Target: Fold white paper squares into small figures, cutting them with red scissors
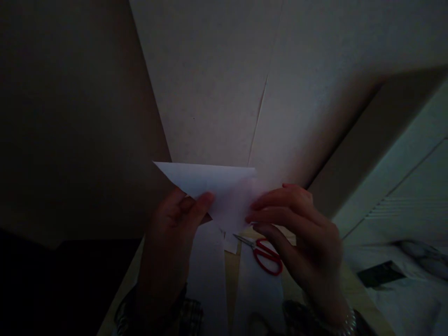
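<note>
A folded sheet of white paper (pixel 213 184), roughly a triangle with its long edge on top, is held up above the table. My left hand (pixel 178 219) pinches its lower left side, thumb in front and fingers behind. At the paper's right edge, my right hand (pixel 294 228) has its fingers against the sheet, with the thumb just below; the paper looks blurred there. Below the paper, scissors (pixel 268 257) with red handles lie on white paper, blades pointing left. Long white paper pieces (pixel 208 275) rest on the table between my forearms.
The wooden table (pixel 231 280) shows between the papers. Ahead rises a pale wall (pixel 210 93) with a crack, and a dark panel (pixel 70 116) stands to the left. A dark flat rectangle (pixel 381 274) lies on pale cloth at lower right. The scene is dim.
</note>
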`<state>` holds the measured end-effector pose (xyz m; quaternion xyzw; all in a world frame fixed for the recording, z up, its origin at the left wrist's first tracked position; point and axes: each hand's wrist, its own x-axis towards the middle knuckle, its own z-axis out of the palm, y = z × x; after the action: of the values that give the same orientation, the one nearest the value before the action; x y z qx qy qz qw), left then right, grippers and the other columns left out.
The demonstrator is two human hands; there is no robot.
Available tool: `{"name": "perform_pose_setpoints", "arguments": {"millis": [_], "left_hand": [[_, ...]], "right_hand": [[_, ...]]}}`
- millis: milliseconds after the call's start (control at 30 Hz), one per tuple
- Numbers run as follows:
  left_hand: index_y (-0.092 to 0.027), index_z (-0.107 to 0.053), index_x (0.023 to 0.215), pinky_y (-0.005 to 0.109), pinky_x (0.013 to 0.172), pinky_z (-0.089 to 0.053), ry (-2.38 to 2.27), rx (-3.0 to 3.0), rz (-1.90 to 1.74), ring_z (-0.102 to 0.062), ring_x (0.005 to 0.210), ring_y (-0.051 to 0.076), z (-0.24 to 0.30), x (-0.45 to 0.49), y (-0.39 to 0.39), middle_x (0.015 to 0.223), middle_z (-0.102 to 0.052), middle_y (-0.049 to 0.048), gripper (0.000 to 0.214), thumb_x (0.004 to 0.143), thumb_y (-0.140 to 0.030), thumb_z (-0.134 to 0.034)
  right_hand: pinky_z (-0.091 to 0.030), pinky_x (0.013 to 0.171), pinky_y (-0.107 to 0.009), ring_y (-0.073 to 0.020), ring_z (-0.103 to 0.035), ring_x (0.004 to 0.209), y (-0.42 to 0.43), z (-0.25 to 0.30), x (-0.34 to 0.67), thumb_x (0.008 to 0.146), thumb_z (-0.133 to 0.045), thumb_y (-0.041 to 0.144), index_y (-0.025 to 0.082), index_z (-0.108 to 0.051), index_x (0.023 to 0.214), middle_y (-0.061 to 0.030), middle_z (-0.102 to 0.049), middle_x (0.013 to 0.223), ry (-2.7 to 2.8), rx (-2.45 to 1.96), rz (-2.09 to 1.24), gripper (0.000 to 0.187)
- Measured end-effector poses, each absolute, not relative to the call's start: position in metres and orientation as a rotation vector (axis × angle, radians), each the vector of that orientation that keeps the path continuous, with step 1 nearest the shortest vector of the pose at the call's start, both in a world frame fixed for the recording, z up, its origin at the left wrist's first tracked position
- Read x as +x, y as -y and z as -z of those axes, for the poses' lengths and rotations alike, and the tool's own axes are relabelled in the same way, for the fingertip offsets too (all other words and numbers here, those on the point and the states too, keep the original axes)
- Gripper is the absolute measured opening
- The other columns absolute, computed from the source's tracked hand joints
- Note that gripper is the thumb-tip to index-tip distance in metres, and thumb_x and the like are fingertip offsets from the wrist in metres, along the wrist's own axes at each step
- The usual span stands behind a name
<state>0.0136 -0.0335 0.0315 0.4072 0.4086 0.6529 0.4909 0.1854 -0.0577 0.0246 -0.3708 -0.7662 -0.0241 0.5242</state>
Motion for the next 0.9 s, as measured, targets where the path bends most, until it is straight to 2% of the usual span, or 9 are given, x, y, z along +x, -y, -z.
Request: {"name": "perform_pose_setpoints", "arguments": {"millis": [67, 133, 267, 367, 467, 600, 767, 900], "left_hand": [[-0.022, -0.076, 0.080, 0.021, 0.058, -0.058, -1.004, 1.028, -1.556, -0.069, 0.058, 0.014, -0.030, 0.013, 0.033, 0.060, -0.071, -0.0040, 0.008, 0.077, -0.028, -0.081], [-0.021, -0.074, 0.076, 0.024, 0.061, -0.059, -1.038, 1.063, -1.525, -0.072, 0.062, 0.016, -0.028, 0.012, 0.030, 0.063, -0.074, -0.0018, 0.013, 0.077, -0.031, -0.081], [-0.020, -0.065, 0.061, 0.019, 0.054, -0.054, -1.090, 1.142, -1.528, -0.067, 0.056, 0.014, -0.024, 0.009, 0.027, 0.055, -0.068, -0.0040, 0.022, 0.075, -0.028, -0.081], [-0.021, -0.062, 0.057, 0.019, 0.050, -0.051, -1.098, 1.160, -1.551, -0.063, 0.052, 0.013, -0.026, 0.009, 0.028, 0.050, -0.062, -0.0058, 0.026, 0.074, -0.028, -0.081], [-0.022, -0.073, 0.074, 0.021, 0.054, -0.054, -1.139, 1.118, -1.560, -0.067, 0.055, 0.015, -0.029, 0.011, 0.031, 0.055, -0.067, -0.0056, 0.010, 0.077, -0.029, -0.080], [-0.023, -0.070, 0.067, 0.019, 0.050, -0.052, -1.158, 1.102, -1.583, -0.062, 0.047, 0.012, -0.032, 0.012, 0.034, 0.050, -0.064, -0.0071, 0.013, 0.076, -0.025, -0.079], [-0.024, -0.072, 0.071, 0.019, 0.050, -0.054, -1.116, 1.031, -1.655, -0.060, 0.045, 0.011, -0.034, 0.016, 0.036, 0.054, -0.068, -0.0071, 0.008, 0.076, -0.022, -0.079], [-0.024, -0.073, 0.071, 0.020, 0.052, -0.055, -1.159, 1.031, -1.686, -0.065, 0.049, 0.014, -0.038, 0.018, 0.039, 0.056, -0.070, -0.0058, 0.008, 0.076, -0.022, -0.078]], "right_hand": [[-0.049, 0.086, -0.034, -0.0176, -0.066, 0.098, 0.056, -0.022, 0.182, 0.090, -0.072, 0.020, 0.025, -0.070, 0.086, -0.0008, -0.070, 0.104, 1.686, -0.944, -0.041, 0.007], [-0.050, 0.088, -0.034, -0.0201, -0.063, 0.108, 0.053, -0.019, 0.179, 0.087, -0.074, 0.020, 0.025, -0.069, 0.082, -0.0028, -0.067, 0.115, 1.581, -0.982, -0.132, 0.008], [-0.048, 0.101, -0.045, -0.0262, -0.063, 0.118, 0.049, -0.019, 0.179, 0.088, -0.072, 0.024, 0.024, -0.066, 0.076, -0.0036, -0.067, 0.127, 1.499, -1.017, -0.294, 0.013], [-0.048, 0.102, -0.046, -0.0258, -0.065, 0.114, 0.050, -0.021, 0.180, 0.090, -0.071, 0.025, 0.024, -0.065, 0.073, -0.0025, -0.069, 0.128, 1.484, -1.037, -0.356, 0.018], [-0.049, 0.102, -0.040, -0.0233, -0.064, 0.118, 0.053, -0.021, 0.183, 0.090, -0.072, 0.022, 0.024, -0.066, 0.076, -0.0007, -0.068, 0.130, 1.533, -0.994, -0.280, 0.015], [-0.051, 0.096, -0.031, -0.0174, -0.064, 0.117, 0.056, -0.019, 0.189, 0.091, -0.069, 0.015, 0.025, -0.068, 0.086, 0.0013, -0.071, 0.124, 1.644, -0.886, -0.131, 0.012], [-0.046, 0.105, -0.041, -0.0183, -0.072, 0.105, 0.055, -0.016, 0.193, 0.091, -0.062, 0.007, 0.025, -0.063, 0.099, -0.0001, -0.080, 0.108, 1.808, -0.741, 0.069, 0.019], [-0.047, 0.108, -0.043, -0.0195, -0.074, 0.110, 0.053, -0.016, 0.193, 0.091, -0.056, 0.007, 0.026, -0.059, 0.098, -0.0020, -0.080, 0.114, 1.898, -0.737, 0.103, 0.020]]}}
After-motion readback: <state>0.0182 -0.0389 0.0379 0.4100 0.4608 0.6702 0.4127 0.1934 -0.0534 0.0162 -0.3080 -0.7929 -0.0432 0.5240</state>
